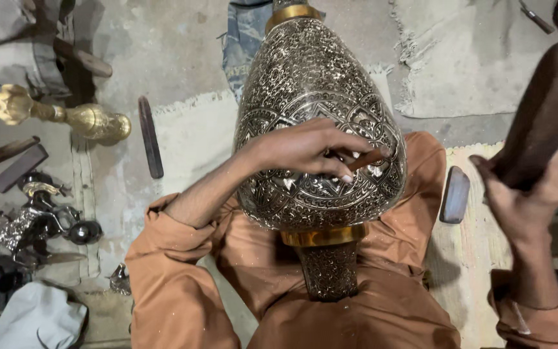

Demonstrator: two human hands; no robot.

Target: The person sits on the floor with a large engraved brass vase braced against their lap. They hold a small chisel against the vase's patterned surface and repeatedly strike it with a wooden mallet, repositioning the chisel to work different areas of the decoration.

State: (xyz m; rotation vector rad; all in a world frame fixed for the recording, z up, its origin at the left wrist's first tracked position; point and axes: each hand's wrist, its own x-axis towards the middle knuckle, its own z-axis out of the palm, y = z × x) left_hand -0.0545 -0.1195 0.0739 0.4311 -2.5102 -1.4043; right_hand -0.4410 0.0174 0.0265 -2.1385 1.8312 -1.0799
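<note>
Head view looks straight down on a large pear-shaped metal vase with dense engraved floral patterns and gold bands (321,123), lying across the person's lap on orange cloth, its narrow engraved stem (329,270) pointing near and its wide belly reaching toward the far floor. The left hand (311,150) rests on the vase's belly, its grip closed narrowly around a small brown chisel-like tool (364,159) whose tip touches the engraved surface. The right hand (527,200) is raised at the right, its grip wrapped around the lower end of a dark wooden mallet (544,116).

To do this well, I judge the tool tip should sit steady in the pattern line, the left palm bracing on the metal, and each blow land squarely and lightly so the thin wall does not dent.

On the concrete floor at the left lie a brass trophy-like stand (66,116) and dark wooden sticks (150,137).
</note>
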